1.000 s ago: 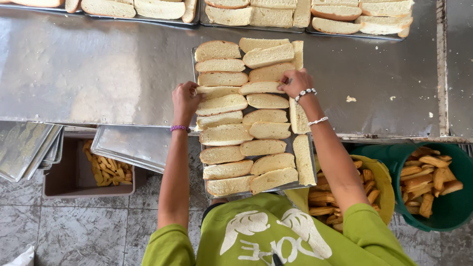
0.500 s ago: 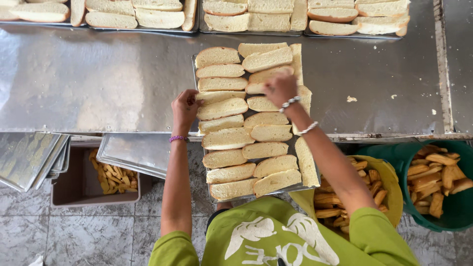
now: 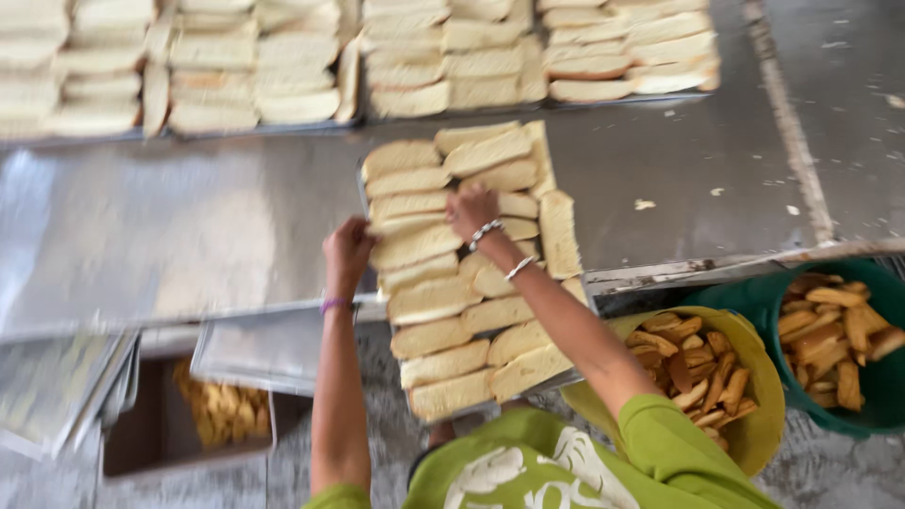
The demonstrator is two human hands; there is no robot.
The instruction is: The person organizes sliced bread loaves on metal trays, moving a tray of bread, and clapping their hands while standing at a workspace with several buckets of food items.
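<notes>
You are working over a shallow rectangular metal tray (image 3: 363, 193) packed with pale, oblong slices of bread (image 3: 434, 300), and it is sitting half on the dull steel table (image 3: 170, 245) with its near end hanging out past the table edge toward you. Your left hand (image 3: 347, 247) is lying at the tray's left rim, fingers curled against the edge of a slice there; the blur is hiding whether they are actually pinching anything, so I cannot tell. Your right hand (image 3: 471, 209), with beaded bracelets at the wrist, is resting palm-down on the slices in the upper middle, fingers together, again too smeared to say whether it is gripping one. Judging by how things are lying, the tray is looking nearly full: two columns of slices are running its length and a few are standing along the right side, so little room is remaining. Beyond it, more filled trays of bread (image 3: 452, 57) are lining the far side. To your right, a yellow tub (image 3: 754, 429) and a green bucket (image 3: 877, 401) are holding browned toasted pieces; below left, a grey bin (image 3: 141, 443) is holding more.
</notes>
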